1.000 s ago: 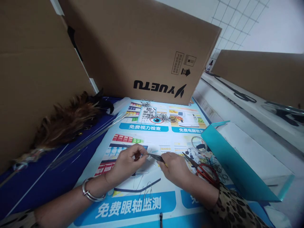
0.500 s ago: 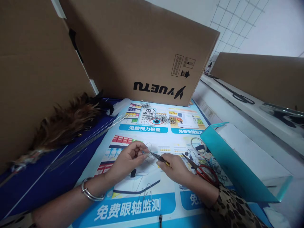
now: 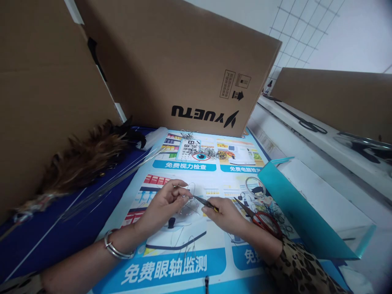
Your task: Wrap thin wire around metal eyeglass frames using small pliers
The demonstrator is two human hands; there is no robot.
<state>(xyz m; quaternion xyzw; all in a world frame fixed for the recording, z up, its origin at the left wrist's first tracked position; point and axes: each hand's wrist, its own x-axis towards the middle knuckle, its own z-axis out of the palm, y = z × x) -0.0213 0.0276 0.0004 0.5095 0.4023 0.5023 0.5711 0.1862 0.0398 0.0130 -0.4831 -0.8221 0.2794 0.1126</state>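
Note:
My left hand (image 3: 171, 199) pinches a thin bent wire piece (image 3: 192, 188) with a loop rising above the fingertips. In my right hand (image 3: 225, 214) is a pair of pliers (image 3: 204, 201) with dark jaws and a bit of yellow on the handle. The pliers' tips meet the wire right at my left fingertips. Below, more bent wire (image 3: 190, 249) lies on the printed sheet (image 3: 214, 281). Red-handled scissors (image 3: 260, 218) rest to the right of my right forearm, blades pointing away from me.
Heaps of small wire pieces (image 3: 208, 152) lie towards the back. A wire coil (image 3: 255, 185) and wire rings are by the teal box (image 3: 306, 212). On the left are long straight wires (image 3: 122, 179) and a feather duster (image 3: 82, 163). A cardboard box (image 3: 183, 73) stands behind.
My left fingers have shifted slightly around the wire, which has turned a little. The pliers stay at nearly the same spot.

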